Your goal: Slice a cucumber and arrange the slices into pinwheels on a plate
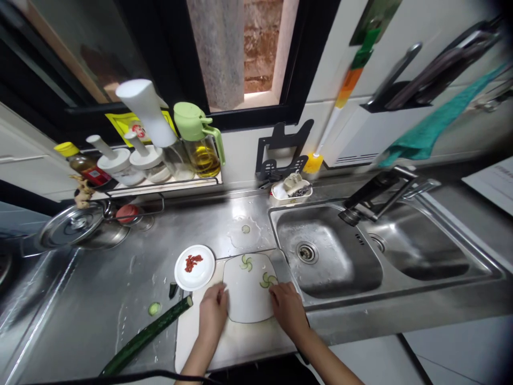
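A white plate (249,299) with rounded corners rests on the pale cutting board (188,337). Two pinwheels of thin cucumber slices lie on it, one near the top (246,263) and one at the right edge (268,280). My left hand (214,310) is closed at the plate's left edge, fingers pressed together. Beside the right pinwheel, my right hand (287,307) has its fingers closed at the plate's right edge; what its fingertips hold, if anything, is hidden. A cut cucumber (148,337) lies to the left, and a small round plate (195,280) holds red pieces.
On the right is a double steel sink (328,251) with a black faucet (368,192). Seasoning jars and an oil bottle (202,155) stand on a rack at the back left, above a lidded pot (76,230). Cucumber scraps (154,308) lie on the counter.
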`<state>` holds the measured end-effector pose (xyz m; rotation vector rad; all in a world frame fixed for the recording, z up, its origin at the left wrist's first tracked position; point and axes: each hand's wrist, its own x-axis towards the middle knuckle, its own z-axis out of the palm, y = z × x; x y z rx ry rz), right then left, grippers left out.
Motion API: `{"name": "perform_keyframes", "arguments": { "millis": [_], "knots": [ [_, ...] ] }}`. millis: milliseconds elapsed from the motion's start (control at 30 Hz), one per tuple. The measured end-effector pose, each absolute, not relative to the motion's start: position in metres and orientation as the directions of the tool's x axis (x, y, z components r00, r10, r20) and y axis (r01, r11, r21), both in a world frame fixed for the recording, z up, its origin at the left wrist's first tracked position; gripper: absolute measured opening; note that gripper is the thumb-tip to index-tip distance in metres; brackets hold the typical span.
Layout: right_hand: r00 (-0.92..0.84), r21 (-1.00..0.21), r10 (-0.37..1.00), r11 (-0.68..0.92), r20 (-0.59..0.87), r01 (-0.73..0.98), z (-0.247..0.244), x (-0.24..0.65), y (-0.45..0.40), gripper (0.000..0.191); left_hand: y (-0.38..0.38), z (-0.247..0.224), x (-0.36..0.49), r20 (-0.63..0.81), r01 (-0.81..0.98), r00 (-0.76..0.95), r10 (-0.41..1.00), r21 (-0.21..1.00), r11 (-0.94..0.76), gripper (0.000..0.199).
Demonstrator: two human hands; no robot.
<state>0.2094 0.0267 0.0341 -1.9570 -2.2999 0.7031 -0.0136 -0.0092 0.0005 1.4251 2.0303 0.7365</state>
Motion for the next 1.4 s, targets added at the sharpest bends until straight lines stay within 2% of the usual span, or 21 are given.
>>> {"name": "perform_keyframes", "arguments": {
  "millis": [233, 533, 800, 1000, 1200, 1267, 1400],
  "knots": [
    [-0.266, -0.399, 0.921, 0.139, -0.283, 0.906, 0.028, 0.201, 0.015, 0.02, -0.028, -0.021, -0.047, -0.067, 0.744, -0.371, 0.926, 0.576, 0.339, 0.033],
    [-0.304, -0.412, 0.913, 0.175, -0.272, 0.895, 0.028, 0.194, 0.005, 0.017, -0.028, -0.026, -0.046, -0.059, 0.758, -0.322, 0.945, 0.582, 0.295, 0.029],
    [-0.341, -0.466, 0.912, 0.205, -0.228, 0.861, 0.023, 0.189, 0.0, 0.016, -0.026, -0.014, -0.05, -0.053, 0.688, -0.302, 0.952, 0.679, 0.256, 0.02],
    [-0.415, -0.596, 0.889, 0.23, -0.192, 0.769, 0.016, 0.174, 0.002, 0.017, -0.025, 0.008, -0.047, -0.204, 0.564, -0.24, 0.949, 0.767, 0.307, 0.021],
    [-0.454, -0.713, 0.889, 0.276, -0.067, 0.645, 0.024, 0.152, 0.015, 0.03, -0.015, 0.024, -0.03, -0.274, 0.457, -0.068, 0.959, 0.846, 0.274, 0.023],
    [-0.468, -0.718, 0.882, 0.292, -0.053, 0.632, 0.028, 0.147, 0.02, 0.031, -0.01, 0.027, -0.023, -0.29, 0.431, -0.027, 0.957, 0.86, 0.273, 0.023],
    [-0.443, -0.68, 0.888, 0.25, -0.122, 0.69, 0.035, 0.146, 0.027, 0.017, -0.003, 0.03, -0.011, -0.34, 0.289, -0.006, 0.94, 0.9, 0.327, 0.026]
  ]
}}
